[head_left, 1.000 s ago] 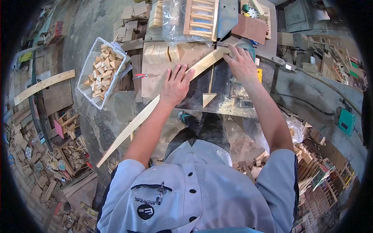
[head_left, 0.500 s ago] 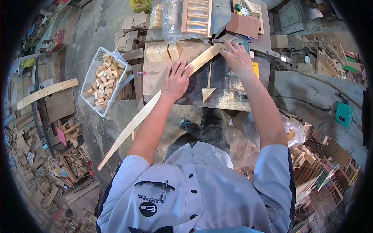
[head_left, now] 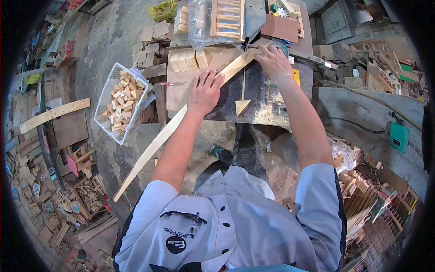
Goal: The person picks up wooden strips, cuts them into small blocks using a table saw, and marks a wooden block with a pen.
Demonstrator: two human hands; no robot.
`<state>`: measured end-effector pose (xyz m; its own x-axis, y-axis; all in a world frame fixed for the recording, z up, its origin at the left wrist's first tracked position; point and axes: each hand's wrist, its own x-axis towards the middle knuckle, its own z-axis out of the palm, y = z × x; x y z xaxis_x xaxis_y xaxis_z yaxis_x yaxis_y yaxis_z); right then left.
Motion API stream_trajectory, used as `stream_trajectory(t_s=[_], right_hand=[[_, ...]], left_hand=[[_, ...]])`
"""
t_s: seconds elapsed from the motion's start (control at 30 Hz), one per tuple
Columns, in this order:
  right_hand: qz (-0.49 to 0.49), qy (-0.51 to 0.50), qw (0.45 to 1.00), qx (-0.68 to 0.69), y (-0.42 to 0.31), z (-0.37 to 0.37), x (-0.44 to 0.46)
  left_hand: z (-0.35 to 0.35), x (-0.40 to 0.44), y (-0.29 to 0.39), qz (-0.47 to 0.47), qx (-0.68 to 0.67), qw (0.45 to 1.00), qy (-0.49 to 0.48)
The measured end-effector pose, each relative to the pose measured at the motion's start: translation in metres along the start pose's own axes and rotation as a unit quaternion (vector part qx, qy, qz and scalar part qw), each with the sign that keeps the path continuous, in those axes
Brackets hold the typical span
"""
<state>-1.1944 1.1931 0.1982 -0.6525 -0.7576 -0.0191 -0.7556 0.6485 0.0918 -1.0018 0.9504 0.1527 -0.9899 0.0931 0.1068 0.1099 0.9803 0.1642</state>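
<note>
Left hand: open, fingers a bit apart, flat on long board
Right hand: half curled, touching board's far end; cannot tell if gripping
Long board: slanted across counter, sticking out past edge
Change: almost none, same hold as before

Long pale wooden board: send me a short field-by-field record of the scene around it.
Left hand: fingers spread over long pale wooden board
Right hand: at board's far end, grip unclear
Board: slants across dark worktable, near end overhanging
Small pale triangular wood piece: on worktable, apart from hands
White plastic basket: left of worktable, holding small wood pieces
</note>
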Motion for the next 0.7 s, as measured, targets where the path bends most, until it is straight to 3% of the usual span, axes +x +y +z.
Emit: stream_trajectory(t_s=[0.7], right_hand=[[-0.007,0.024,0.999,0.036,0.002,0.004,0.001]], left_hand=[[0.004,0.001,-0.001,0.004,-0.001,1.000,0.028]])
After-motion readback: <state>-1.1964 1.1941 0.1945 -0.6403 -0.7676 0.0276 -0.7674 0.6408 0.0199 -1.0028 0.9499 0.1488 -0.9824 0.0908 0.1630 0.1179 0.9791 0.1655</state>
